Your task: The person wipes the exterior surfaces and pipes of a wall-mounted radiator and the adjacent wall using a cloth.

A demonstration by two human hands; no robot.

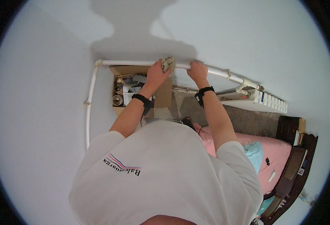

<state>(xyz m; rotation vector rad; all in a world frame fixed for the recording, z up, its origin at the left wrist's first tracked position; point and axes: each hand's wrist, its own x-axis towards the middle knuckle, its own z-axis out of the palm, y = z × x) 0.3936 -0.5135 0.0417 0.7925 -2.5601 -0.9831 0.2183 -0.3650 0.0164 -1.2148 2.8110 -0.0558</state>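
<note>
A white pipe [129, 63] runs along the wall in front of me, with bends at both ends. My left hand [157, 74] is closed on a crumpled beige-grey cloth [168, 63], which lies against the pipe. To the right of it, my right hand [198, 71] wraps round the same pipe, and its fingertips are partly hidden. Both wrists carry black straps.
An open cardboard box [165, 93] full of odds and ends stands below the pipe on the left. On the right are a white radiator [268, 101], a bed with a pink cover [281, 150] and a dark wooden headboard [288, 180].
</note>
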